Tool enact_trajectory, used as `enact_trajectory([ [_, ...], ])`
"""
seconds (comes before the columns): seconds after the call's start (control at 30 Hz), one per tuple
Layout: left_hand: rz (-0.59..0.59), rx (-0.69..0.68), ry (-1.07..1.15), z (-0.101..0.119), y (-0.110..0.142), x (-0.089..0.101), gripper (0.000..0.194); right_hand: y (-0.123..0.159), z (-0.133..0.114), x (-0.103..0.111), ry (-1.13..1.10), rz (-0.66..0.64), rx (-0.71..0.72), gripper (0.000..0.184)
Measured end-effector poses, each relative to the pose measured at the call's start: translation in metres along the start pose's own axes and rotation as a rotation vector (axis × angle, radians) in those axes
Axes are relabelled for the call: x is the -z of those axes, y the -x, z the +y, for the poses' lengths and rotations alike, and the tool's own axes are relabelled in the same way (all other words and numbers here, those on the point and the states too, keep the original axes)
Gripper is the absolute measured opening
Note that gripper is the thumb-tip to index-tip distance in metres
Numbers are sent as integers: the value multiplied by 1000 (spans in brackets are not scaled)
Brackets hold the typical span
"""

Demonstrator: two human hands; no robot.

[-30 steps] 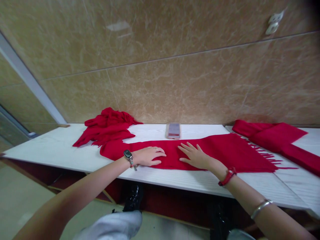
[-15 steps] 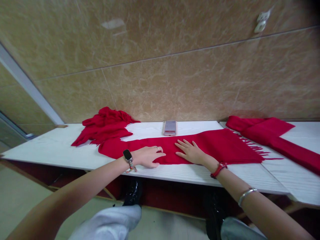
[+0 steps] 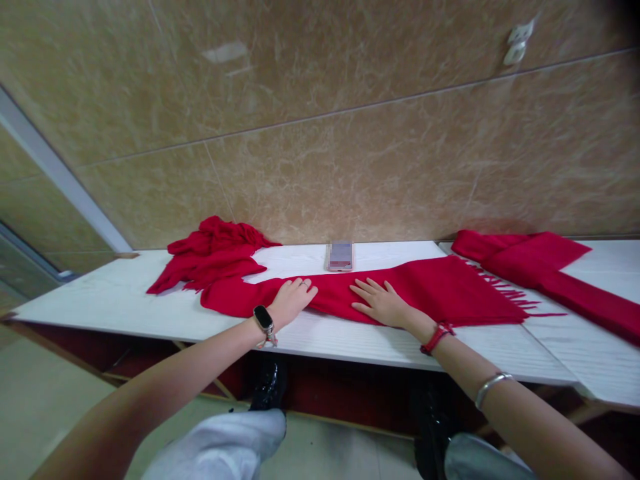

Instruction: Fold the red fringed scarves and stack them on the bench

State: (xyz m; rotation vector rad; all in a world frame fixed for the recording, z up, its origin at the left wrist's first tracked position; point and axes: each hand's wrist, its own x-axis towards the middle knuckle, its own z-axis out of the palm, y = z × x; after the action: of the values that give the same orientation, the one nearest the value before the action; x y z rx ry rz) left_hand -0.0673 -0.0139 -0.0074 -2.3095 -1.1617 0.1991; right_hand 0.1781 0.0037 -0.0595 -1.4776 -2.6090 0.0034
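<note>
A red fringed scarf [image 3: 430,287] lies lengthwise along a white tabletop [image 3: 150,327], its tassels at the right end. My left hand [image 3: 293,300], with a ring and a smartwatch at the wrist, is closed over the scarf's near edge left of its middle; the fingers bend over the cloth and the thumb is hidden. My right hand [image 3: 383,303] rests flat on the middle of the scarf with fingers spread, holding nothing. The near edge between my hands curves slightly inward.
A crumpled red cloth [image 3: 215,250] sits at the back left. Behind the scarf, a phone [image 3: 341,257] lies near the tiled wall [image 3: 350,173]. At right is another folded red scarf [image 3: 545,267]. Open shelving [image 3: 345,393] is below the tabletop, around my shoes.
My left hand has moved up and slightly left, and its fingers have closed on the scarf. The near edge there has shifted toward the wall. My right hand stays in place.
</note>
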Motion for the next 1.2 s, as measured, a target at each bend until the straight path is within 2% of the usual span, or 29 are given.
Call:
enact_trajectory([
  [0.1,-75,11,26,-14,9,-6,28,0,0,0,14,-2,-2,57],
  [0.27,-101,-251,152,-24,28,-11,50,0,1,-2,20,10,11,55],
  [0.37,-195,-350,248,-25,34,-2,69,0,3,-4,31,18,17,56],
  [0.47,-283,-363,373,-34,31,14,76,0,4,-6,31,26,16,56],
  [0.53,-245,-337,451,-46,22,25,71,0,4,-7,27,32,13,55],
  [0.6,-150,-270,472,-60,10,32,61,-1,5,-7,22,32,12,55],
  [0.67,-49,-160,417,-72,-2,34,52,-1,4,-7,22,27,9,54],
  [0.73,-34,-82,345,-78,-8,30,46,-1,4,-6,23,20,3,53],
  [0.8,-171,-107,321,-80,-6,23,41,-1,4,-4,22,18,-3,53],
  [0.9,-412,-202,395,-82,11,17,43,-1,3,-4,17,21,14,55],
  [1.03,-572,-234,636,-97,32,20,42,-1,4,-6,15,36,28,54],
  [1.1,-510,-145,718,-104,33,15,37,-1,5,-8,11,47,21,53],
  [1.17,-341,56,666,-106,29,3,39,-1,6,-10,8,55,20,52],
  [1.2,-300,144,611,-107,26,-5,41,-1,7,-11,9,56,22,52],
])
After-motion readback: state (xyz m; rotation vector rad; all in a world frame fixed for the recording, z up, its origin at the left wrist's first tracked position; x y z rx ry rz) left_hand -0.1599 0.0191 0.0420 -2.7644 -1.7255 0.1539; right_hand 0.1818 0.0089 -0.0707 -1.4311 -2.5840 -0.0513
